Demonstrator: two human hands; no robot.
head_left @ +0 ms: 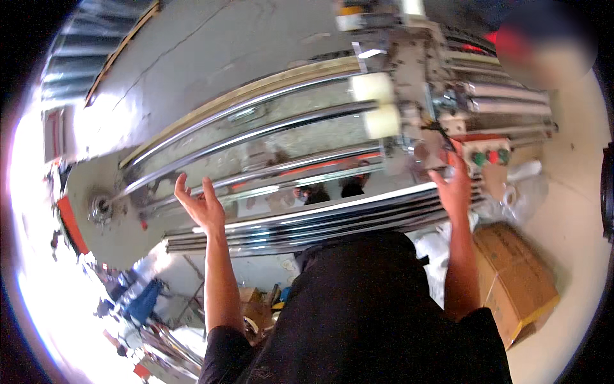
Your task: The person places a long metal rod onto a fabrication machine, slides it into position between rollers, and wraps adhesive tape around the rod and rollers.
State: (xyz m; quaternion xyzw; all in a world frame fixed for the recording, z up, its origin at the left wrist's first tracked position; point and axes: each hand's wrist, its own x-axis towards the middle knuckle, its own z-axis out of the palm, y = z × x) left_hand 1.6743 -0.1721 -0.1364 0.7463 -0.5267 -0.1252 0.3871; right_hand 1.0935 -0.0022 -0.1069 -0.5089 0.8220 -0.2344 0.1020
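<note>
A long machine lies across in front of me, with shiny steel rods (256, 132) running along its bed. My left hand (203, 208) hovers over the near side of the bed, fingers apart, holding nothing. Over on the right, my right hand (454, 185) is raised beside the machine's metal carriage (412, 70), thumb and fingers apart. Its fingertips are close to a small control panel (491, 153) with green and red buttons; whether they touch anything is blurred. Two whitish blocks (382, 120) sit on the carriage's left side, by the rods.
Along the machine's near edge runs a stack of long dark and silvery bars (307, 224). A taped cardboard box (515, 275) stands at the lower right, with clear plastic wrap (529, 189) behind it. Assorted items, including a blue one (146, 301), clutter the lower left. Another person's blurred shape is at upper right.
</note>
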